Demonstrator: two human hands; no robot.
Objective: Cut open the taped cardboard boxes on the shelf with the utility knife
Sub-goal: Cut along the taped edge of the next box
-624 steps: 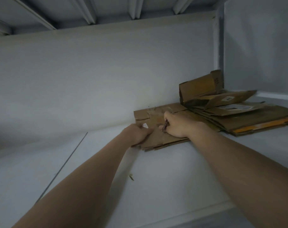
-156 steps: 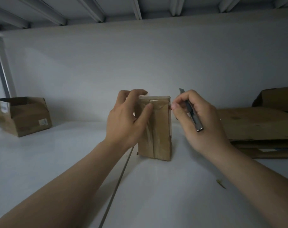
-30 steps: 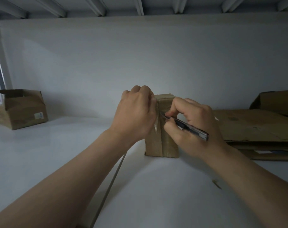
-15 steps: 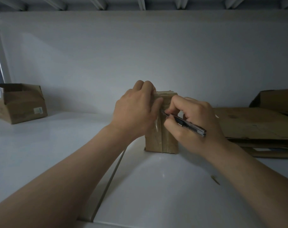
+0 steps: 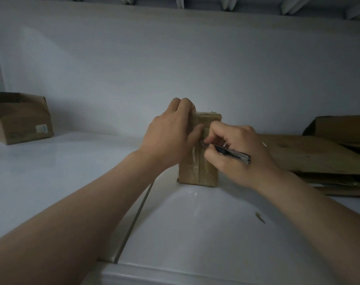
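My left hand (image 5: pixel 173 136) grips the upright box (image 5: pixel 203 167) on the shelf (image 5: pixel 195 223); my right hand (image 5: pixel 236 153) pinches the knife (image 5: pixel 232 153), its tip against the taped seam.

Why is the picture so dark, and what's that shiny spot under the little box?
Head view: the light is dim, so the small taped box looks dull brown. Head view: the glossy white shelf mirrors a pale glint just in front of the box. Head view: the metal end of the utility knife shines a little.
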